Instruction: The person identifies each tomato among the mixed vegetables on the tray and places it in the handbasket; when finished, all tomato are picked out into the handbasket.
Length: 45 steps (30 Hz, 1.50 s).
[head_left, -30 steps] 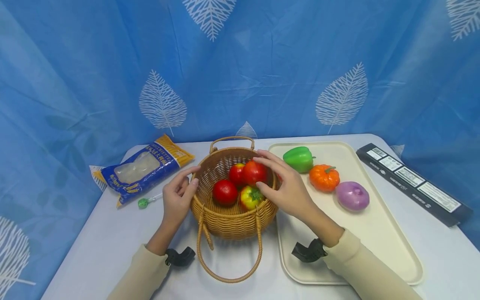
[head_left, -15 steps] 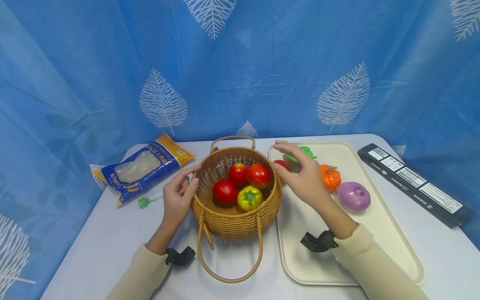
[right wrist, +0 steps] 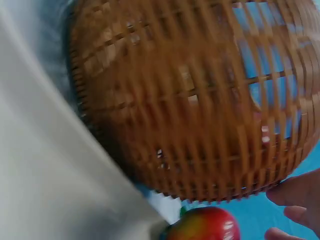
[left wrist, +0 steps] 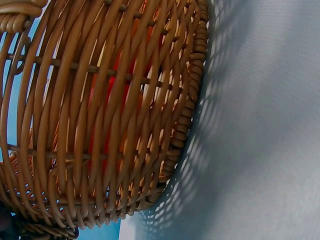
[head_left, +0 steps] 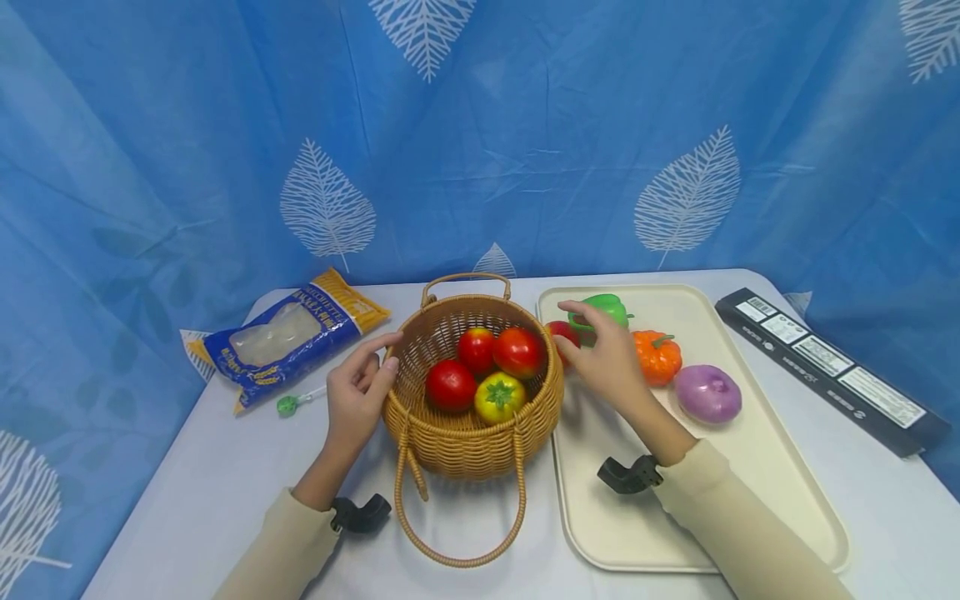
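A wicker basket (head_left: 472,450) stands mid-table, with red tomato-like fruits (head_left: 450,385) and a yellow-green one (head_left: 500,397) inside. My left hand (head_left: 358,387) grips its left rim with thumb and index finger; the left wrist view shows mostly the woven side. To the basket's right, over the tray, my right hand (head_left: 609,358) has thumb and fingers spread apart around a red fruit (head_left: 562,333). That fruit shows yellow and green patches in the right wrist view (right wrist: 205,225), where the fingers (right wrist: 295,192) appear apart from it.
A cream tray (head_left: 675,517) on the right bears a green pepper (head_left: 603,308), a small orange pumpkin (head_left: 657,358) and a purple onion (head_left: 707,393). Beyond it lies a long black box (head_left: 825,367). On the left are a blue pasta bag (head_left: 281,337) and a green lollipop (head_left: 287,406).
My right hand has let go of a red fruit inside the basket and moved right, out over the tray, to the red fruit beside the basket. My left hand has stayed at the rim.
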Each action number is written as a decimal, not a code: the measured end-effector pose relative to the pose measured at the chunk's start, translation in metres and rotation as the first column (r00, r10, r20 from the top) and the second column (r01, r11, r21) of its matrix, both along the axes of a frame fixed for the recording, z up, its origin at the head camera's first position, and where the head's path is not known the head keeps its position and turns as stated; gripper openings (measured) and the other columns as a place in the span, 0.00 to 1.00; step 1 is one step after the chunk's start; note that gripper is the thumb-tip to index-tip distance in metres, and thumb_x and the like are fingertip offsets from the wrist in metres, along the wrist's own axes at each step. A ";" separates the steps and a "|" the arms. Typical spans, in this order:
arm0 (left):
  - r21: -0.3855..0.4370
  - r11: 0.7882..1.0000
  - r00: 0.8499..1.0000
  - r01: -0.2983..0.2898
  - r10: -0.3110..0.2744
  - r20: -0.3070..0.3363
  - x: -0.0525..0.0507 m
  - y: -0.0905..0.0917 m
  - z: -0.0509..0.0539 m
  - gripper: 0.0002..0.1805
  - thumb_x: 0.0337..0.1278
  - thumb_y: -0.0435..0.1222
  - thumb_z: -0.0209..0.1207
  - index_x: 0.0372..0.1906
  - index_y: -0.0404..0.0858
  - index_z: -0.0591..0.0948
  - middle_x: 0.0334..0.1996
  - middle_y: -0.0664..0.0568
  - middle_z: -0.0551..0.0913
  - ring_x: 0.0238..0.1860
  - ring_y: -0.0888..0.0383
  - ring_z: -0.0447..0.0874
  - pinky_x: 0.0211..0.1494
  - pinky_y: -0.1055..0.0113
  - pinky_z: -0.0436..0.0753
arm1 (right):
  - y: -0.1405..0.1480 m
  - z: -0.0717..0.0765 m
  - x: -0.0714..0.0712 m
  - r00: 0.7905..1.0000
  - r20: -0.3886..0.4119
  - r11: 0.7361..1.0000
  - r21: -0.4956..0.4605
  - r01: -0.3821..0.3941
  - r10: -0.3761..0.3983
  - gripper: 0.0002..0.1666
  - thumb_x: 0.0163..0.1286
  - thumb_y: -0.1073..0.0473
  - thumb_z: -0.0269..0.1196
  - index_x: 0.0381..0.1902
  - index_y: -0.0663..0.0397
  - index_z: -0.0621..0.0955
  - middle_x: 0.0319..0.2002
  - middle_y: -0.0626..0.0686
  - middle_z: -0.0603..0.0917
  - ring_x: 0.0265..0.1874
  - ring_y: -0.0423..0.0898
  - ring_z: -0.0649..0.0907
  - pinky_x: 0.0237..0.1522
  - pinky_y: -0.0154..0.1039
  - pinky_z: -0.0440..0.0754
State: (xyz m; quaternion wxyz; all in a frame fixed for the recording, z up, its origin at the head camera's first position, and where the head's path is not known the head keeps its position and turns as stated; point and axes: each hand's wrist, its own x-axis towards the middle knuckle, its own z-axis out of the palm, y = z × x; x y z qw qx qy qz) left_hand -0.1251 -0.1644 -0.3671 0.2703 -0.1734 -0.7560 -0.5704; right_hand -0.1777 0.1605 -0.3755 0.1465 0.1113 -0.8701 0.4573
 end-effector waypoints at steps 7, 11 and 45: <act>-0.010 1.000 1.000 -0.001 0.001 -0.011 0.000 0.000 0.001 0.14 0.64 0.22 0.57 0.53 0.24 0.83 0.14 0.56 0.60 0.14 0.61 0.53 0.17 0.66 0.54 | 0.000 -0.017 -0.006 0.999 -0.039 0.999 0.020 0.039 -0.038 0.28 0.65 0.61 0.72 0.63 0.54 0.80 0.61 0.58 0.81 0.57 0.58 0.82 0.54 0.53 0.82; -0.011 1.000 1.000 -0.001 0.001 -0.016 -0.002 -0.001 -0.002 0.15 0.64 0.22 0.57 0.53 0.24 0.83 0.13 0.56 0.60 0.14 0.61 0.53 0.17 0.67 0.54 | 0.000 -0.023 -0.007 0.999 -0.002 0.999 0.006 0.051 -0.051 0.27 0.66 0.61 0.72 0.62 0.55 0.80 0.61 0.58 0.80 0.57 0.57 0.82 0.52 0.51 0.83; -0.015 1.000 1.000 -0.020 0.020 0.006 -0.018 -0.013 -0.033 0.17 0.66 0.25 0.59 0.57 0.34 0.84 0.13 0.56 0.60 0.14 0.61 0.53 0.17 0.67 0.55 | 0.000 -0.042 -0.008 0.994 0.006 0.993 0.038 0.110 -0.110 0.30 0.63 0.58 0.74 0.63 0.52 0.80 0.63 0.58 0.78 0.58 0.57 0.82 0.53 0.50 0.83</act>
